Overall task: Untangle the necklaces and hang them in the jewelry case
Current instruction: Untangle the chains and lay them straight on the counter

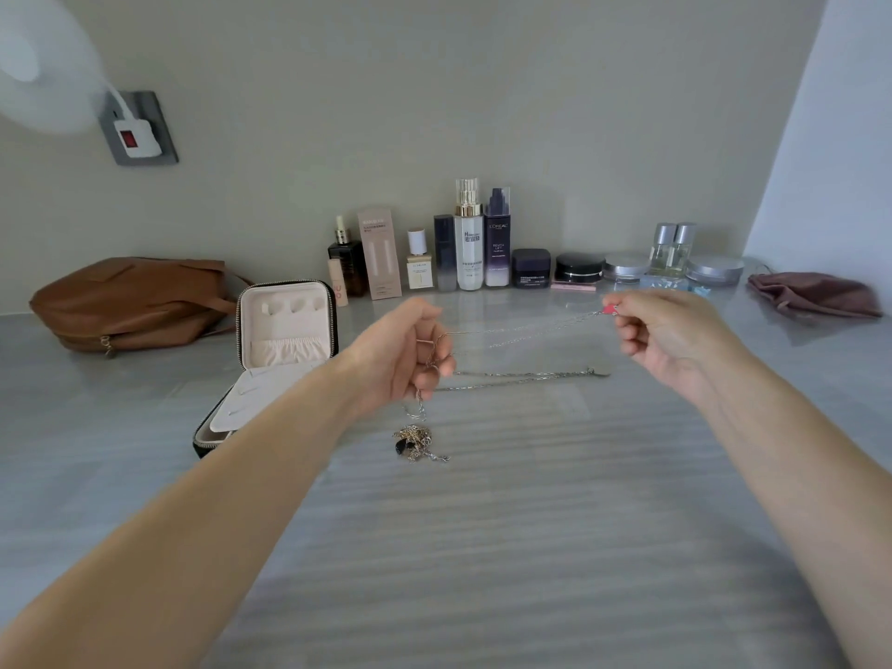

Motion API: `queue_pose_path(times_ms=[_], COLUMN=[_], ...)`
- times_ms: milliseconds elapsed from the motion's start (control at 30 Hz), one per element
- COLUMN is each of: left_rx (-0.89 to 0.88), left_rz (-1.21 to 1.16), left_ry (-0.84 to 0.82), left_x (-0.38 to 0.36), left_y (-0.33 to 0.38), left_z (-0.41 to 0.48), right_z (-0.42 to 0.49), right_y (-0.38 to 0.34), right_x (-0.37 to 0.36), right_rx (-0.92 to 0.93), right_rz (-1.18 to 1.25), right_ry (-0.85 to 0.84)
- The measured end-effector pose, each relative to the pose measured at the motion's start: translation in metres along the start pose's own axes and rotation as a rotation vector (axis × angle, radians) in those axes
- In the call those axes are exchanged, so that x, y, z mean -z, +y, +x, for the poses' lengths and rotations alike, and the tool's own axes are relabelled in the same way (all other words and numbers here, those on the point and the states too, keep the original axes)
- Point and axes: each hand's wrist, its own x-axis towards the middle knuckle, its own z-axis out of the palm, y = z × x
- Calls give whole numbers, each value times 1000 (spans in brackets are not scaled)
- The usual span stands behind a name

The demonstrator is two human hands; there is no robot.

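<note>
Two bare forearms reach in from 7 and 5 o'clock over a grey streaked countertop [482,548]. Just left of centre, the left hand [405,350] has its fingers curled closed round gathered strands of a thin silver necklace [526,330]. At 2 o'clock, the right hand [661,330] pinches the necklace's small red pendant [610,310] between thumb and fingertip, the other fingers loosely curled. The chain stretches between the hands, lifted off the counter.

A strand drops from the left fist and appears to join a gold tangle with a dark stone [415,441], lying at centre. A second silver chain [521,376] lies straight beneath the hands. The open jewelry case [309,330] stands at 9 o'clock, lid upright, with no necklace hanging inside.

This looks like mid-untangling. The next move likely calls for easing the held chain free of the gold knot gently, without tightening it, before carrying it left to the case.
</note>
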Motion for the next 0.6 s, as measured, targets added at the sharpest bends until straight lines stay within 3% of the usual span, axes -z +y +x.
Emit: queue_pose_path(times_ms=[267,600], left_rx=[109,186], left_rz=[201,259], left_ry=[30,9], left_x=[24,41], left_y=[10,0], left_z=[-9,-20], right_z=[13,13], right_y=[5,12], right_x=[13,14], right_rx=[-85,-133], right_rz=[-56,-449], right_ry=[97,69])
